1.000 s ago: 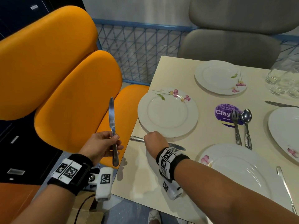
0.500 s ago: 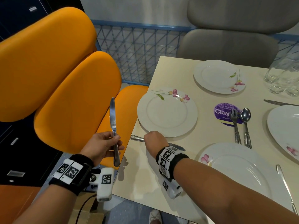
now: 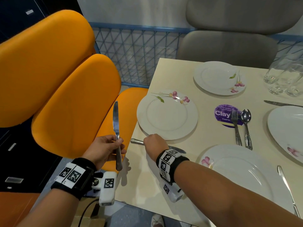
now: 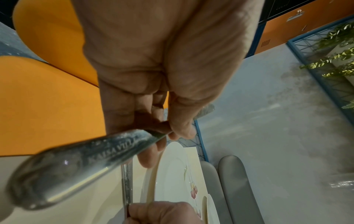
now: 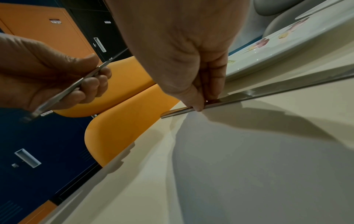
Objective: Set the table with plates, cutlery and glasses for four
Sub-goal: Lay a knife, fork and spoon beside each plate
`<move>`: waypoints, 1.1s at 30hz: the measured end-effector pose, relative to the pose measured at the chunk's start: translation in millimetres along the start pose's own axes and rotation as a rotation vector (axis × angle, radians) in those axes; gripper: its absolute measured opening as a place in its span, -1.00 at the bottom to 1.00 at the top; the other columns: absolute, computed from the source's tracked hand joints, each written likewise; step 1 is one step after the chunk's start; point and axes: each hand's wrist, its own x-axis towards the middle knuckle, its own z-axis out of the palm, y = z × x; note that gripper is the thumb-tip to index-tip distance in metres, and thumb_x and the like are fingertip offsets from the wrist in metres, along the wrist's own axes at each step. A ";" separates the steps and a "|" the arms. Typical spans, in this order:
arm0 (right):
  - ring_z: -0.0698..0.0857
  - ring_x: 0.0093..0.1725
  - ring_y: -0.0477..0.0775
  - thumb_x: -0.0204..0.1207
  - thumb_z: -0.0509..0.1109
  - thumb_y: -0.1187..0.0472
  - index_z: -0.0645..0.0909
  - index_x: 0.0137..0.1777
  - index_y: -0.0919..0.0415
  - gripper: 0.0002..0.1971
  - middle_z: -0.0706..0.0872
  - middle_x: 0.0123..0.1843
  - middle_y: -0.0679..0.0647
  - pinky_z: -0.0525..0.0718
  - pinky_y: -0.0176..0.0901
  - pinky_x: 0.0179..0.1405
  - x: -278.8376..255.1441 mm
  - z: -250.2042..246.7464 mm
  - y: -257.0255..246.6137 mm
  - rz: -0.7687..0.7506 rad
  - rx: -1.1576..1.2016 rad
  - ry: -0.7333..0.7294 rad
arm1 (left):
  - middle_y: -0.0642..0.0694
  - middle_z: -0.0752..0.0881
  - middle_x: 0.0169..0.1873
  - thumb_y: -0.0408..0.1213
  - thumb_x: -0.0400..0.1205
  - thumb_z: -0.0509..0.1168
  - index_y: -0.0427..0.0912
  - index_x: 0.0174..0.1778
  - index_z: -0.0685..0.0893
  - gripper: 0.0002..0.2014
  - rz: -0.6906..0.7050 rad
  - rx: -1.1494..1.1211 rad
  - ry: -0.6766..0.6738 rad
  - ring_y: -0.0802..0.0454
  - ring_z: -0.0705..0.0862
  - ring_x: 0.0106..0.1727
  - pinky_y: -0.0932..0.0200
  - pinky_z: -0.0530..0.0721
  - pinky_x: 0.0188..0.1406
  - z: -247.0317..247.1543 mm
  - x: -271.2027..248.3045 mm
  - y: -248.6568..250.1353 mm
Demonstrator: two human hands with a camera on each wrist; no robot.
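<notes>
Two knives in play here: left hand point(image 3: 105, 149) pinches one knife point(image 3: 116, 128) upright off the table's point(image 3: 147, 185) edge, over the orange seat point(image 3: 72, 102). Right hand point(image 3: 155, 144) has thumb and fingertips point(image 5: 197, 104) pinching a second knife point(image 5: 268, 92) lying flat just beside the near-left plate point(image 3: 167, 114). All four plates sit bare. Fork point(image 3: 236, 126) and spoon point(image 3: 246, 126) lie mid-table, glasses point(image 3: 285, 79) grouped far right.
</notes>
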 end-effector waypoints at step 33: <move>0.68 -0.19 0.19 0.20 0.59 0.47 0.77 -0.29 0.26 -0.85 0.74 -0.29 0.12 0.69 -0.04 -0.34 -25.4 -89.9 79.9 -0.728 -0.042 0.439 | -0.34 0.64 -0.26 -0.78 0.54 0.14 -0.57 -0.01 0.64 -0.77 0.124 0.140 -0.280 -0.18 0.65 -0.21 -0.06 0.69 -0.09 89.3 23.8 55.5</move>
